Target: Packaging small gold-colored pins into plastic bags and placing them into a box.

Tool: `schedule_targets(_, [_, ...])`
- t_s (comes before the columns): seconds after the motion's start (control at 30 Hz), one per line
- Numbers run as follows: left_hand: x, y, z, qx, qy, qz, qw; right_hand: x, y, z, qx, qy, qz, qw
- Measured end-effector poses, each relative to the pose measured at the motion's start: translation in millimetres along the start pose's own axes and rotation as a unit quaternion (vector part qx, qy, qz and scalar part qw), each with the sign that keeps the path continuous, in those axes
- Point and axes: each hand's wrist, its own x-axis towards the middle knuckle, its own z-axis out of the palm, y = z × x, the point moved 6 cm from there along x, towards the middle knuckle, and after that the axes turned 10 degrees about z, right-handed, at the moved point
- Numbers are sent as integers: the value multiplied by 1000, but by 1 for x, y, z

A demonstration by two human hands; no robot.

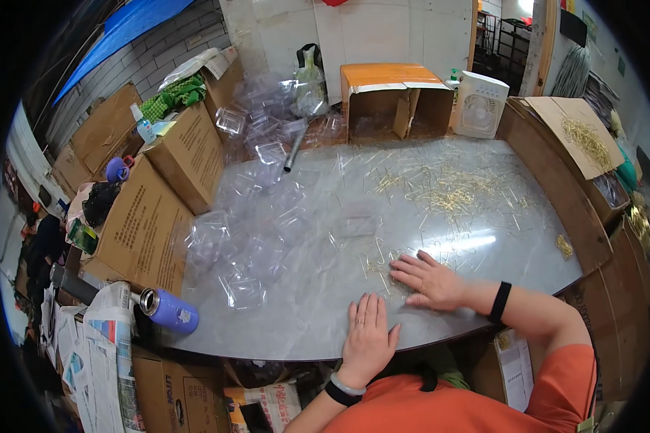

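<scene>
From the head camera, looking down: the left hand lies flat, palm down and fingers spread, on the pale grey glossy tabletop at about six o'clock, holding nothing; it seems to be steadying the person against the edge. The right hand, just beside it toward four o'clock, is also flat with fingers splayed, pressing down on a small scatter of thin gold-coloured metal pins, probably to gather or pin them in place rather than pinch any one. A denser drift of the same gold pins lies well apart at one o'clock, within reach across the table.

At nine to eleven o'clock a heap of clear moulded plastic trays spreads over the tabletop, close at hand for the left side. A purple metal flask lies on its side at eight o'clock on the table edge.

Round the room: brown cardboard boxes crowd the left edge, an open orange-topped cardboard box sits at twelve o'clock, a small white desk fan beside it, and folded newspapers at seven o'clock.
</scene>
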Motion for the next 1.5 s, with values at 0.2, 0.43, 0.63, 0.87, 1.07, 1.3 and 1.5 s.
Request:
schedule_targets(0.2, [-1,-4,-2,-7,0,-9,1000,98,47,-52,72,160,55,983])
schedule_targets(0.43, [-1,-5,-7,-17,12,-6,1000,148,49,-66,113,116,145,976])
schedule_targets(0.63, [-1,-4,-6,-49,35,-9,998,121,-20,-64,391,-81,191,897])
schedule_targets(0.87, [-4,-4,-3,-82,51,2,995,100,-38,-18,560,-60,244,790])
schedule_targets(1.07, [-3,-12,-5,-77,29,-49,995,-28,-2,-46,86,25,274,957])
schedule_targets(1.3, [14,2,7,-8,-74,-23,997,-60,-42,-8,39,263,233,935])
schedule_targets(1.5, [4,6,11,-100,-59,21,993,-62,-54,-3,123,242,199,942])
